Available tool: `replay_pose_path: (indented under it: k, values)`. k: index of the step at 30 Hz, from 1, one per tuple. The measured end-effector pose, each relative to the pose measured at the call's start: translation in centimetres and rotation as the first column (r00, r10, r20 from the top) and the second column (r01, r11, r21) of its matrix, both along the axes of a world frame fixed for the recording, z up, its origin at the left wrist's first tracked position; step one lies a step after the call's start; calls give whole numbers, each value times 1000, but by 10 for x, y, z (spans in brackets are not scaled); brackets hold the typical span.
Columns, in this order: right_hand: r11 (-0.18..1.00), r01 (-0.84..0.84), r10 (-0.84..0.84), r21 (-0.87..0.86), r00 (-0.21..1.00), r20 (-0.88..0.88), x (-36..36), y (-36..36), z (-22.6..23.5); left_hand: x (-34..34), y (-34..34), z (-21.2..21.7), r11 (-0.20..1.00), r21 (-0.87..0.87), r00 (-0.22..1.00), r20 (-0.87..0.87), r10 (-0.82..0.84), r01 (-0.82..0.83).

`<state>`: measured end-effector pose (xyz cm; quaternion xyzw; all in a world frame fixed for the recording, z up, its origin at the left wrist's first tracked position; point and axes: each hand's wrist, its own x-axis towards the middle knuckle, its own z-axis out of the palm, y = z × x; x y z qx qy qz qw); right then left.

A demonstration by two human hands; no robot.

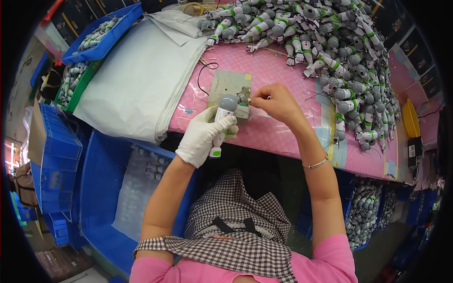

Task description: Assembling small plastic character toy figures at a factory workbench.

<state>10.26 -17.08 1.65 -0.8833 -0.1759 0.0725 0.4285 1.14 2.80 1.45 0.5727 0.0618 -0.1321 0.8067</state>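
Note:
My left hand (202, 134), in a white glove, is closed around a toy figure's arm (227, 104). This arm is white with a grey rounded upper end, which points away from me, and a bit of green shows at its lower end. Just beyond it lies a flat grey metal fixture (225, 81) with a small mechanism (245, 94) on its right side. The grey end of the toy arm is right beside that mechanism. My bare right hand (277, 101) is pinched at the mechanism's right edge; whatever its fingertips hold is too small to make out.
A large heap of similar toy arms (351, 61) covers the far right of the pink table cover (288, 137). White sheets (141, 75) lie at the left, beyond which are a blue tray (101, 33) and a green bin (87, 85). A big blue bin (101, 188) stands below, left.

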Motion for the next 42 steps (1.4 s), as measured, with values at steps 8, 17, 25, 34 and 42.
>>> replay_pose_path:
  k: [8, 17, 25, 34, 42]
  values:
    - [1000, -15, 15, -7, 998, -53, 4, 5, 5, 6, 2, 1, 995, -93, 999, -13, -38, 37]
    - [997, 25, -36, 73, 988, 152, -32, 10, 18, -44, 52, 7, 990, 29, 990, 22, -140, 139]
    - [945, 82, -59, 316, 995, -84, -37, -42, -4, -176, 287, -104, -359, 902, 943, -126, 308, 238]
    - [906, 314, -295, 283, 949, -110, -58, -98, -13, -190, 319, -309, -308, 937, 897, -273, -348, 165]
    - [827, 537, -528, 166, 844, -97, -86, -119, 14, -197, 297, -362, -540, 803, 883, -419, -211, 252]
